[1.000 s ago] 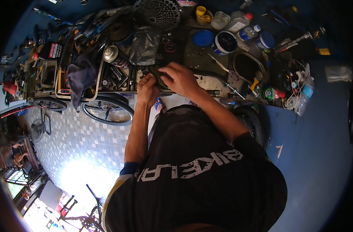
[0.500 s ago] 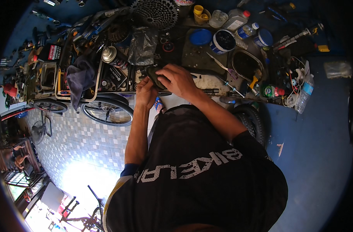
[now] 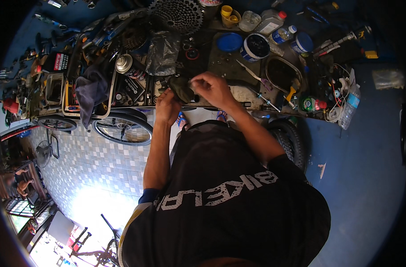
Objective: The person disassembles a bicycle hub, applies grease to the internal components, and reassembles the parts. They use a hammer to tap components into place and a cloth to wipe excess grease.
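Observation:
My left hand point(image 3: 168, 107) grips a dark olive rag point(image 3: 181, 90) at the front edge of the workbench. To the right of it, my right hand point(image 3: 212, 92) is raised slightly off the rag. Its thumb and fingertips are pinched together near the rag's right edge; whatever lies between them is too small to make out. Just beyond the rag lies a crumpled clear plastic bag point(image 3: 162, 53). Left of the bag stands a spray can point(image 3: 124, 65).
A grey cloth point(image 3: 92, 91) hangs over a tray's edge on the left. At the back are a large cassette point(image 3: 176, 15), an open tub of dark grease point(image 3: 255, 46) and a blue lid point(image 3: 229, 42). A water bottle point(image 3: 349, 107) lies at the right end. Bicycle wheels point(image 3: 123, 128) stand below.
My right hand has lifted off the rag and moved a little to the right, fingers pinched. The left hand keeps its hold, and more of the rag shows.

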`<act>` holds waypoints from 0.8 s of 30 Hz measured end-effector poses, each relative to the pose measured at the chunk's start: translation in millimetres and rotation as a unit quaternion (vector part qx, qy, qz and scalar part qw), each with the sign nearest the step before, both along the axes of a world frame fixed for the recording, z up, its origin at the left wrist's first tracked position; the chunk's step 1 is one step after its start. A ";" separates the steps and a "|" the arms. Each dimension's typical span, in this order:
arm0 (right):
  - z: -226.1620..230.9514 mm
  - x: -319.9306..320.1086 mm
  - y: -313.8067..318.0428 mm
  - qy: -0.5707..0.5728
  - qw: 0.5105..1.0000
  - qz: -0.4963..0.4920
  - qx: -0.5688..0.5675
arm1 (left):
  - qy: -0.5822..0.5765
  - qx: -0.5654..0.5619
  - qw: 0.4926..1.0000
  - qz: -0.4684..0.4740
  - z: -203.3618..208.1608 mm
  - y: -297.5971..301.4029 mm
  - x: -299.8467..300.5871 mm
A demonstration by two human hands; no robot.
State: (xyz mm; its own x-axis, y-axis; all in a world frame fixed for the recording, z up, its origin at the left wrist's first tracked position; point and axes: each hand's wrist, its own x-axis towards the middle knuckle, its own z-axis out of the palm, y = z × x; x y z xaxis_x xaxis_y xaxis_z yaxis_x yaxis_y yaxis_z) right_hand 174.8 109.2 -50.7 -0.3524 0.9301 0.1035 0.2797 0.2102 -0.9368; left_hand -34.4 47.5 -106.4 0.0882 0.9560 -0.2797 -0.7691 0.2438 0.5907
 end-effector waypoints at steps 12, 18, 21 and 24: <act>-48.1 90.8 39.2 -0.261 0.956 -0.076 0.106 | -0.039 0.024 0.999 -0.004 -1.8 2.7 -17.9; -58.9 100.8 44.2 -0.232 0.964 -0.052 0.117 | -0.039 0.037 0.999 -0.004 -1.2 3.5 -16.4; -50.2 100.2 51.0 -0.237 0.963 -0.080 0.096 | -0.029 0.018 0.999 0.010 -0.5 0.4 -17.5; -41.7 95.0 62.6 -0.256 0.955 -0.097 0.109 | -0.035 0.014 0.999 0.016 1.2 -1.6 -17.4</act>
